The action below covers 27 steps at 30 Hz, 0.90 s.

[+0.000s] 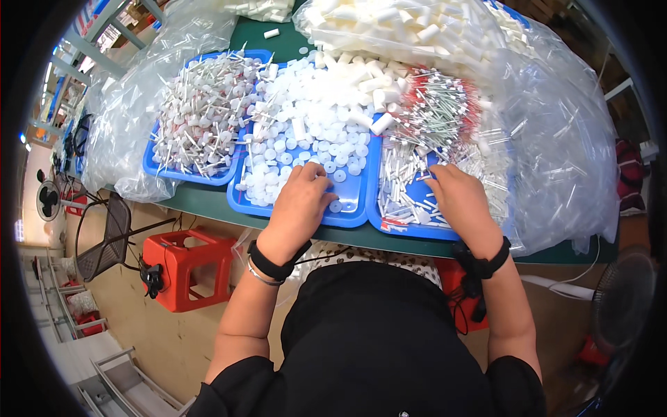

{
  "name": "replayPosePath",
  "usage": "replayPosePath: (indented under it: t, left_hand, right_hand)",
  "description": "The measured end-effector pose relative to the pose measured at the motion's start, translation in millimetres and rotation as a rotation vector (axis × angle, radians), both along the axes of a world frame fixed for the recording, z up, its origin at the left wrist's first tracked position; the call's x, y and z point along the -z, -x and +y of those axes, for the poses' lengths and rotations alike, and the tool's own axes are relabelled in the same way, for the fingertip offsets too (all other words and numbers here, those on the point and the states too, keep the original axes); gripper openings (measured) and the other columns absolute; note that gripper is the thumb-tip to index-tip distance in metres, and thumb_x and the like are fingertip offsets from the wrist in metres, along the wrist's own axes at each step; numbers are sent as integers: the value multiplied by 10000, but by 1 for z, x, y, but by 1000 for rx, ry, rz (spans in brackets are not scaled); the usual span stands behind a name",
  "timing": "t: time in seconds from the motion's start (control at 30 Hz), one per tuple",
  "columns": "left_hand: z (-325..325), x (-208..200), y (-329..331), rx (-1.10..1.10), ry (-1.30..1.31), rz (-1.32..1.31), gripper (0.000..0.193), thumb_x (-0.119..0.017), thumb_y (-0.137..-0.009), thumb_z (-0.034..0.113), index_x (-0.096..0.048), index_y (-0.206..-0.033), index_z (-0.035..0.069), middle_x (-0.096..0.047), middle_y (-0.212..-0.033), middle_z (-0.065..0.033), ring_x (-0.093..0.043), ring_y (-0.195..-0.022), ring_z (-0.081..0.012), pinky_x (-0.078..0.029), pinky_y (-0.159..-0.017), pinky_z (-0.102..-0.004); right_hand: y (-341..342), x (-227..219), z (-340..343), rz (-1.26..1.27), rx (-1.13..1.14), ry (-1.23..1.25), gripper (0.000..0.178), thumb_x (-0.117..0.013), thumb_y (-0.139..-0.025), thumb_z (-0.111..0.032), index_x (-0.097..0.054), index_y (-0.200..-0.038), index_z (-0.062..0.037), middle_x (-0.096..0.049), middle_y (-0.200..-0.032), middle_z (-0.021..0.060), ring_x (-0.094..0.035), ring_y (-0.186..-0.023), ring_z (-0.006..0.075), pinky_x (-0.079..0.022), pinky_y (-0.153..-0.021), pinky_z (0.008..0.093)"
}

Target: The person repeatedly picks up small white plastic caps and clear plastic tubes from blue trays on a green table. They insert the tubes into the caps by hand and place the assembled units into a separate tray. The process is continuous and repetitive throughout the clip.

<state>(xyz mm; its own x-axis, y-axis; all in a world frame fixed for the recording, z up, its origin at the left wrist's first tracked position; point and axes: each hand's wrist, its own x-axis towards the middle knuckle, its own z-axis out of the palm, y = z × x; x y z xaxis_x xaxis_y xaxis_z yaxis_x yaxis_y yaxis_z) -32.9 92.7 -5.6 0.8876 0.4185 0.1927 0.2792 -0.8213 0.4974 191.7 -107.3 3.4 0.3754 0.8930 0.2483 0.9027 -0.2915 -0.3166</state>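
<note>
My left hand (pixel 303 201) is over the front of the middle blue tray (pixel 354 217), with its fingers bent and the thumb apart from them. Round translucent discs (pixel 338 176) with a small centre hole lie close to its fingertips. Over the right-hand blue tray (pixel 374 201), my right hand (pixel 457 198) brings thumb and forefinger together at a thin white rod (pixel 421 178). Many loose white rods (pixel 401 189) lie around these fingers. The palms and the other fingertips are partly hidden.
A left blue tray (pixel 149 161) holds white-stemmed pieces with discs. Behind are a bundle of red-tipped thin pieces (pixel 441 108), white foam-like cylinders (pixel 417 31) in a plastic bag, and a clear bag (pixel 563 153) at right. A red stool (pixel 177 271) stands below the green table (pixel 208 205).
</note>
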Motion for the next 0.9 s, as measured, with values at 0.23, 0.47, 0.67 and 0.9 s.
replayPosePath:
  t: [0.23, 0.47, 0.67, 0.9]
  left_hand:
    - [8, -5, 7, 81, 8, -37, 151, -727, -779, 36, -641, -894, -11, -607, -1047, -152, -568, -959, -344, -484, -839, -419]
    - [-6, -12, -5, -122, 529, -130, 101, -674, -912, 72, -629, -982, 14, -644, -856, -68, -624, -748, -185, -510, -713, -301]
    - [-32, -11, -23, -141, 1448, -318, 279, -535, -1031, 194, -609, -1157, -43, -684, -1059, -142, -698, -904, -179, -571, -824, -278]
    - [-53, 4, -34, -77, 1964, -422, 301, -581, -1005, 167, -568, -1244, -16, -673, -1098, -114, -680, -976, -181, -553, -899, -279]
  right_hand:
    - [-5, 12, 3, 37, 31, 106, 57, -656, -862, -92, -651, -888, -41, -621, -841, 143, -630, -740, 369, -504, -658, 456]
    - [0, -13, -10, 443, 39, -105, 87, -676, -849, -72, -651, -925, -37, -613, -884, 101, -593, -647, 258, -458, -594, 373]
    - [12, -41, -15, 579, 85, -122, 71, -657, -877, -56, -624, -919, -10, -587, -657, 67, -507, -476, 147, -387, -484, 283]
    - [33, -47, -24, 538, -71, -79, 111, -694, -880, -108, -660, -953, -32, -651, -696, 115, -621, -562, 248, -462, -529, 332]
